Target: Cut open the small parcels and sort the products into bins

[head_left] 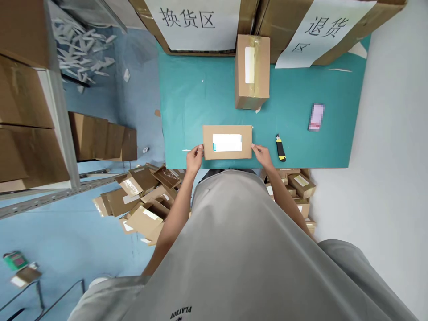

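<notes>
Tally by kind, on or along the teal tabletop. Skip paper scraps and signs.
Large cardboard boxes: 2
Smaller cardboard boxes: 2 (near box, far box)
Utility knife: 1
Phone-like item, pixelated: 1
Total: 6

My desk (pixel 187 98) has a teal top, w/ a sm. brown box (pixel 227 142) lying near its front edge, white label up. Beyond that box & a bit R: a taped ctn (pixel 252 73) w/ its own label. Farthest beyond the box, along the back: 2 lg. cartons (pixel 289 20) w/ paper signs. Just R of the box, apart: a blk/yellow cutter (pixel 280 148). Farther R & beyond the box: a pinkish pixelated item (pixel 316 117), detail n/a. Well beyond the box, far R: a white scrap (pixel 340 70).
</notes>
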